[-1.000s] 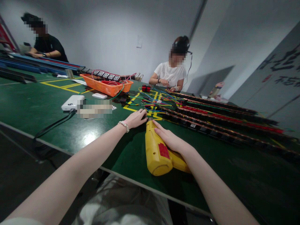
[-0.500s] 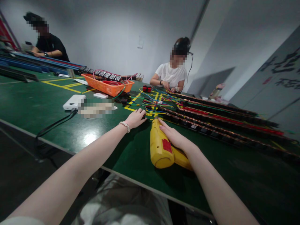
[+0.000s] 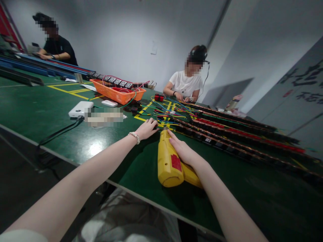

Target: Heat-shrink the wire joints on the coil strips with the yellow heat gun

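In the head view my right hand (image 3: 184, 148) grips a yellow heat gun (image 3: 169, 168) with a red patch on its casing. Its nozzle points away from me at a cluster of coloured wires (image 3: 168, 123). My left hand (image 3: 147, 129), a beaded bracelet at the wrist, rests just left of the nozzle with bent fingers closed at the wire ends. What lies under those fingertips is hidden. From the wires, long dark strips with copper-coloured edges (image 3: 214, 136) run off to the right.
An orange basket (image 3: 118, 95) of parts stands at the back left of the green table (image 3: 136, 164). Nearer are a white power bank (image 3: 80, 109) with a black cable and a small white object (image 3: 109, 103). Two people work across the table, one in white (image 3: 186, 84), one in black (image 3: 63, 50).
The heat gun and my right hand have shifted slightly left and toward me, the nozzle nearer my left fingers. My left hand stays almost in place. The view has tilted slightly.
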